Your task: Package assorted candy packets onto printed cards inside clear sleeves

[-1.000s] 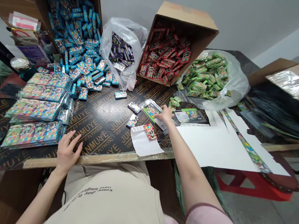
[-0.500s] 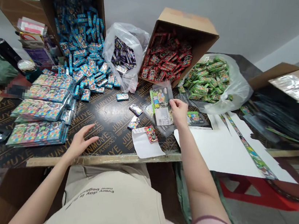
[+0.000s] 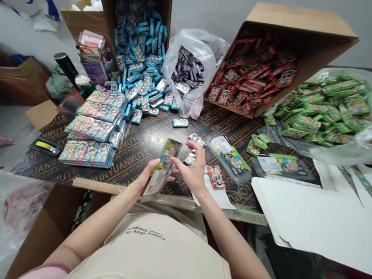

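Note:
My left hand (image 3: pixel 147 176) is closed on a clear plastic pouch (image 3: pixel 163 166) with a printed green-and-black insert, held tilted above the front edge of the table. At the pouch's right side, my right hand (image 3: pixel 196 168) has thumb and forefinger apart. Its thumb tip meets the pouch; whether the other fingers touch it is unclear. Just right of that hand, a small red packet (image 3: pixel 216 177) lies on a white paper sheet (image 3: pixel 222 200). Partly behind the fingers are two small printed boxes (image 3: pixel 197 140). Another clear pouch (image 3: pixel 233 159) rests farther right.
Cartons of blue boxes (image 3: pixel 147 70) and red packets (image 3: pixel 254 75) stand behind, with a bag of purple packets (image 3: pixel 190 69) between them. Green packets (image 3: pixel 327 108) fill a bag at right. Stacked filled pouches (image 3: pixel 86 153) sit left; white card sheets (image 3: pixel 316 216) lie right.
My right hand has brought the pouch from the back right of the table to the front middle. The left hand has come in and taken hold of it. The view has swung left.

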Tool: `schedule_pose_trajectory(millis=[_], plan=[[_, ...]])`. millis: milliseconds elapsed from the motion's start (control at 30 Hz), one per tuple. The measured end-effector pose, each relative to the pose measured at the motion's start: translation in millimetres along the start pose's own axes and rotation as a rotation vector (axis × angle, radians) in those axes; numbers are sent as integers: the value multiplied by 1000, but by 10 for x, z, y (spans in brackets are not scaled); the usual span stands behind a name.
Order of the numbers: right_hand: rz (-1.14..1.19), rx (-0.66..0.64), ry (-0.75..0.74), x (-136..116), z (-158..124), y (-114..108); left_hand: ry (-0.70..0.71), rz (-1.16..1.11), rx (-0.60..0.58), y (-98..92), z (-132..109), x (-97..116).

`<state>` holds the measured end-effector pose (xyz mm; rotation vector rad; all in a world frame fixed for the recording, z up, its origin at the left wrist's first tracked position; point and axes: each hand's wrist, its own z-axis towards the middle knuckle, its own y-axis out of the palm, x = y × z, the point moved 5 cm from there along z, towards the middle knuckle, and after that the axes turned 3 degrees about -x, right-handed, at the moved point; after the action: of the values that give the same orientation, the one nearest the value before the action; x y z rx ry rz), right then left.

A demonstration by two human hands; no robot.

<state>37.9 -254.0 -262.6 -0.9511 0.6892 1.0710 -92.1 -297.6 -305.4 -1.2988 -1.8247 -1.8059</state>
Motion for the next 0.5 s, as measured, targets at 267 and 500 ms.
schedule_pose_trajectory(millis=[267, 500], plan=[[31, -568, -141, -144, 126, 112, -8, 211, -53, -223, -27, -18], [-14, -775, -93, -155, 94, 92, 45, 418, -77, -226, -134, 152]])
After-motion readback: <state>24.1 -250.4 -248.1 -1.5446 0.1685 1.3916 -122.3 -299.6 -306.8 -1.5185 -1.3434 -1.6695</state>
